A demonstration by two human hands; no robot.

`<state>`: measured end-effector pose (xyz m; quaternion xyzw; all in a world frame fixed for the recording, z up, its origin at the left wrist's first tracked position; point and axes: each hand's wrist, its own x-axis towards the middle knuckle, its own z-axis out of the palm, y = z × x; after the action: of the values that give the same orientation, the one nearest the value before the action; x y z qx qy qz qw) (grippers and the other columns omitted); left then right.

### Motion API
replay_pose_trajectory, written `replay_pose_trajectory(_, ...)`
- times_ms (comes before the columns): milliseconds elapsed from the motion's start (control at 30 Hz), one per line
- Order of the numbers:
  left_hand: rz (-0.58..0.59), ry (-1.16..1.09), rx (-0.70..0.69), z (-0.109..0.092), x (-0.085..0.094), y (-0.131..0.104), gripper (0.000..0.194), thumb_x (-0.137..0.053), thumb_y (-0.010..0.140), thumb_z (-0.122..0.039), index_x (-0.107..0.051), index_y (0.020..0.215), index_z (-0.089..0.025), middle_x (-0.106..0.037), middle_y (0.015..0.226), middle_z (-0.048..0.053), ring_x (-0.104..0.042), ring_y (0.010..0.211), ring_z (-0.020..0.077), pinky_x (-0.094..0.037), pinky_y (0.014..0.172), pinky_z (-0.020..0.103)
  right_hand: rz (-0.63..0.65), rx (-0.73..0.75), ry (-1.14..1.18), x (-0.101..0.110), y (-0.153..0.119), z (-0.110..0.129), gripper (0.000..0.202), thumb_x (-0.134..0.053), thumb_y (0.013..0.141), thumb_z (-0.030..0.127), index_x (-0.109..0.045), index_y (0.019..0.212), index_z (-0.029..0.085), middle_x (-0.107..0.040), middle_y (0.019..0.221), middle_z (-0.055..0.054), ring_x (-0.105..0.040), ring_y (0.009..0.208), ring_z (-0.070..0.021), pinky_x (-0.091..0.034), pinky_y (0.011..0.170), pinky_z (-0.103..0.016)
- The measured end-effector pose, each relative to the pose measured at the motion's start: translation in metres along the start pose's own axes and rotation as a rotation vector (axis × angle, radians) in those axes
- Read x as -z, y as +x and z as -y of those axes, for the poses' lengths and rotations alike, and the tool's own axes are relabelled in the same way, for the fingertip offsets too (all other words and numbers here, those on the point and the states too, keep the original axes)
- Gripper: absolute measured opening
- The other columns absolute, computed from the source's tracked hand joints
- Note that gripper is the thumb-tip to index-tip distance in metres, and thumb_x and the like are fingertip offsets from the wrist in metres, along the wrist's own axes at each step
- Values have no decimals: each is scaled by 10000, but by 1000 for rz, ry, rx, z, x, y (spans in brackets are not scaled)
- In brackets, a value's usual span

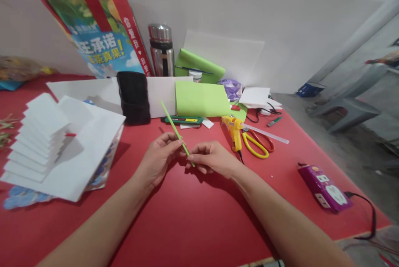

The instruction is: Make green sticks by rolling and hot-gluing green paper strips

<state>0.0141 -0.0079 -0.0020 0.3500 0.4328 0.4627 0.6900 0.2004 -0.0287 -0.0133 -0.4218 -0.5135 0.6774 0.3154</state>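
A thin light-green strip slants over the red table between my hands. My left hand is closed, pinching the strip around its middle with thumb and fingers. My right hand pinches the same strip close to its lower end. The strip's upper end points away from me, over a green utility knife lying on the table. Behind the knife stands a folded light-green sheet.
Right of my hands lie a yellow glue gun, pliers and a purple box with a cord. Folded white paper sits at left. A black pouch, metal flask and bag stand behind.
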Motion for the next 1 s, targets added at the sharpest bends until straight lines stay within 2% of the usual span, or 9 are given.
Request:
replay_pose_trajectory(133,5,44,-20,2,-1,0,330,-878,667,-303,-612,811,-169,-694,674,0,-655,569,138,-536,578,257,41,-38,75,4,0,-2,315,-824,794,424,-736,846,126,-733,666,-47,-554,438,-75,-405,428,-194)
replay_pose_trajectory(233,-14,73,-37,4,-1,-1,326,-872,683,-312,-603,803,-171,-689,669,0,-651,577,138,-540,583,259,16,-73,54,1,0,-2,310,-818,789,416,-712,804,126,-724,638,-51,-646,461,-128,-487,436,-213)
replay_pose_trajectory(333,-9,100,-54,4,-1,-2,325,-870,698,-321,-625,851,-173,-689,699,-4,-647,595,137,-547,587,265,1,-61,92,-5,1,-1,368,-836,758,467,-682,784,133,-720,638,-51,-697,489,-179,-569,467,-270)
replay_pose_trajectory(500,38,190,-59,4,-2,-6,292,-847,709,-310,-672,891,-164,-692,725,5,-637,595,135,-550,607,282,-7,-59,160,-5,2,-1,497,-875,686,576,-670,797,136,-742,700,-81,-739,561,-219,-625,535,-331)
replay_pose_trajectory(567,29,236,-69,4,-4,-7,257,-833,715,-309,-678,861,-166,-683,722,7,-633,611,135,-539,595,271,-31,-67,102,-1,1,1,515,-828,737,624,-679,796,134,-744,701,-97,-734,560,-212,-606,514,-312)
replay_pose_trajectory(667,38,303,-78,3,-6,-10,249,-828,722,-334,-670,832,-175,-669,708,4,-596,582,127,-501,523,253,-261,74,-44,3,-1,5,441,-793,811,575,-694,853,148,-712,647,-44,-650,483,-138,-511,437,-232)
replay_pose_trajectory(733,83,358,-77,3,-7,-12,256,-821,735,-360,-661,819,-178,-664,687,3,-571,543,125,-489,489,258,-366,171,-76,4,-1,7,366,-820,805,493,-698,903,162,-684,617,1,-592,460,-104,-471,428,-208)
replay_pose_trajectory(867,141,461,-99,7,-9,-15,243,-779,788,-388,-655,828,-183,-643,633,-8,-580,504,131,-472,464,253,-334,168,-17,4,1,7,296,-827,768,417,-695,831,160,-626,559,37,-512,427,-80,-403,409,-206)
replay_pose_trajectory(1000,159,448,-96,9,-9,-14,246,-789,772,-386,-669,843,-184,-669,676,7,-605,525,143,-483,479,263,-311,143,32,4,2,5,228,-789,776,372,-689,790,167,-559,478,59,-464,396,-77,-359,408,-215)
